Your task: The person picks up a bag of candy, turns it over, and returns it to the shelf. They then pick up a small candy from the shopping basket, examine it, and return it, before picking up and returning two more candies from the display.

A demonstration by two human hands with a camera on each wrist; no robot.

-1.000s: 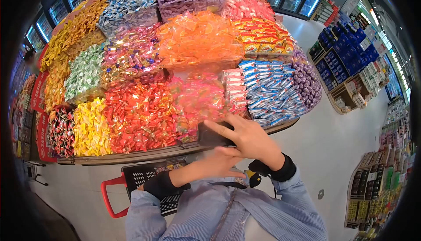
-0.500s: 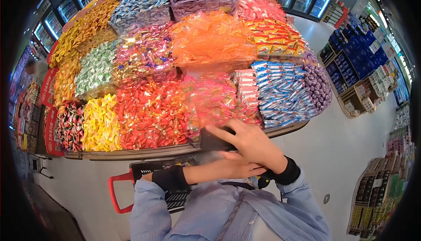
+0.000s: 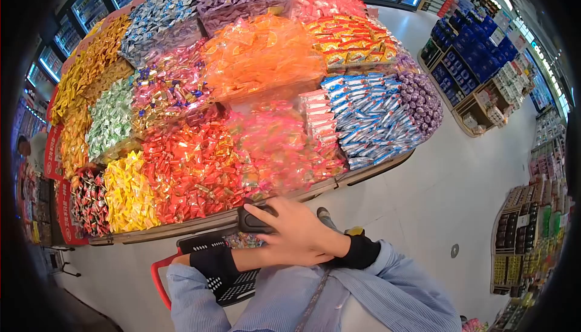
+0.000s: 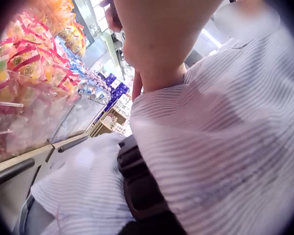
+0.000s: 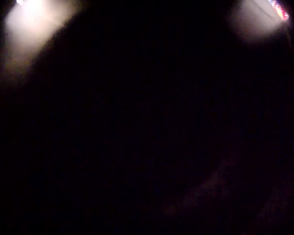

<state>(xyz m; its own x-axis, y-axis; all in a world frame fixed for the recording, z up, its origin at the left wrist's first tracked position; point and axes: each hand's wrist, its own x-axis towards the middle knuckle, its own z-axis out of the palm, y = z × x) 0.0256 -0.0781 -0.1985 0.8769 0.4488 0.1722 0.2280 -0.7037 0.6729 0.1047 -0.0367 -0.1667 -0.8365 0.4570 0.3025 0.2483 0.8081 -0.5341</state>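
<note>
In the head view my right hand (image 3: pixel 296 229) lies across the front of my body, back of the hand up. Its fingers hold a small black block-like object (image 3: pixel 255 218), one finger stretched over the top. My left hand (image 3: pixel 253 259) reaches in from the left beneath the right one, its fingers mostly hidden there; I cannot tell what they do. Both wrists wear black bands. Bare skin fills the top of the left wrist view, above a striped sleeve (image 4: pixel 210 132) and a black strap (image 4: pixel 142 191). The right wrist view is almost wholly dark.
A large candy display (image 3: pixel 175 226) with wooden edges stands ahead, full of wrapped sweets sorted by colour. Below its edge is a black shopping basket (image 3: pixel 233 286) with a red handle (image 3: pixel 158 283) and some sweets inside. Stocked shelves (image 3: pixel 520 241) line the right.
Both hands and the black object have come left and closer to the body. The left hand has slid further under the right. The head view has turned slightly.
</note>
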